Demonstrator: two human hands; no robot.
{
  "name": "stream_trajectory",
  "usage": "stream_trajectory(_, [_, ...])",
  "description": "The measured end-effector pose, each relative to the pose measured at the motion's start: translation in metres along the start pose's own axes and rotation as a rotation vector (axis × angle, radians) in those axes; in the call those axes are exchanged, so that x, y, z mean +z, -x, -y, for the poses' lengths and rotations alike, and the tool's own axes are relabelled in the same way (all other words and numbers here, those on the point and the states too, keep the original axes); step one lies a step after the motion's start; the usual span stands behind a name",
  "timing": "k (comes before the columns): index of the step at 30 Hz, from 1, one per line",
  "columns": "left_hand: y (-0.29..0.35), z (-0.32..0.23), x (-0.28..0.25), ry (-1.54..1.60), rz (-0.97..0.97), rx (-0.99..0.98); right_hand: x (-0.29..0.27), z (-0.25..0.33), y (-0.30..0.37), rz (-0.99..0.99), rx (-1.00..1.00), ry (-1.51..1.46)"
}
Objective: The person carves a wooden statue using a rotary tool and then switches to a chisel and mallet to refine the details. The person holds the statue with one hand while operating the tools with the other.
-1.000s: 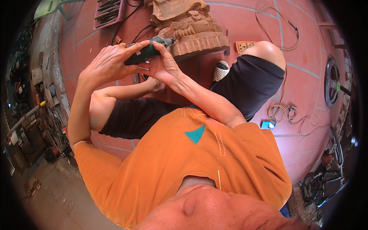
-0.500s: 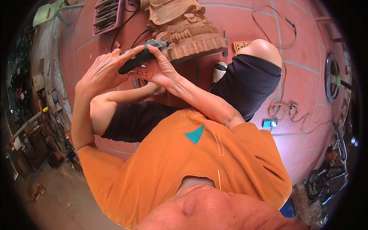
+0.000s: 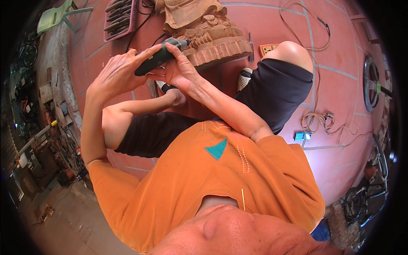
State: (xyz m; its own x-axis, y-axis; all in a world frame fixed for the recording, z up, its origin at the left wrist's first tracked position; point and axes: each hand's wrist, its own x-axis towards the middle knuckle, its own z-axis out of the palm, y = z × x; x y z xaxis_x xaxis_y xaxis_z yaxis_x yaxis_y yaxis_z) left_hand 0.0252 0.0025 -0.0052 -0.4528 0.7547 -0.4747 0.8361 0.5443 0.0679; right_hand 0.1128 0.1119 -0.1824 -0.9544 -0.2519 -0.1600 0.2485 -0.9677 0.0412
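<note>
A dark green handheld rotary tool (image 3: 155,60) is held in both hands, tilted, with its grey nose pointing up and right toward the carving. My left hand (image 3: 121,72) grips its rear body from the left, fingers stretched along it. My right hand (image 3: 180,70) supports it near the front, thumb on top and fingers beneath. Just beyond the nose stands a carved wooden statue (image 3: 208,36) with a ridged base. Whether the tool's tip touches the wood I cannot tell.
On the red tiled floor are a pink basket (image 3: 135,19) of carving tools, a chisel (image 3: 251,50), an orange power strip (image 3: 264,49), a coiled cable (image 3: 315,122) and a small blue box (image 3: 301,136). A green chair (image 3: 52,19) stands far left. A black wheel-like ring (image 3: 369,85) is at right.
Both hands have shifted slightly up and to the right with the rotary tool. The statue has stayed in place. More of the foot below the hands now shows.
</note>
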Motion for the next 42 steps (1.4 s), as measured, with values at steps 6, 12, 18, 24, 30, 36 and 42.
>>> stream_trajectory(6, [-0.006, 0.002, 0.0, -0.012, -0.012, 0.02, -0.005, 0.003, -0.005, -0.008, -0.003, -0.001])
stream_trajectory(12, [-0.007, -0.001, -0.001, -0.012, -0.016, 0.025, -0.006, 0.002, -0.006, -0.018, -0.016, 0.001])
stream_trajectory(18, [-0.007, -0.002, 0.0, -0.019, 0.002, 0.022, -0.005, 0.002, -0.004, -0.032, -0.022, 0.019])
stream_trajectory(24, [-0.007, -0.002, 0.003, -0.014, 0.0, 0.027, -0.006, 0.004, -0.003, -0.035, -0.02, 0.031])
stream_trajectory(30, [-0.006, -0.003, 0.005, -0.014, -0.005, 0.03, -0.014, 0.001, -0.006, -0.025, -0.008, 0.012])
stream_trajectory(36, [-0.004, -0.006, 0.008, -0.019, -0.005, 0.022, -0.012, 0.001, -0.002, -0.029, 0.009, 0.005])
stream_trajectory(42, [-0.001, -0.01, 0.006, -0.027, 0.005, 0.005, -0.012, 0.0, 0.0, -0.019, 0.011, -0.002])
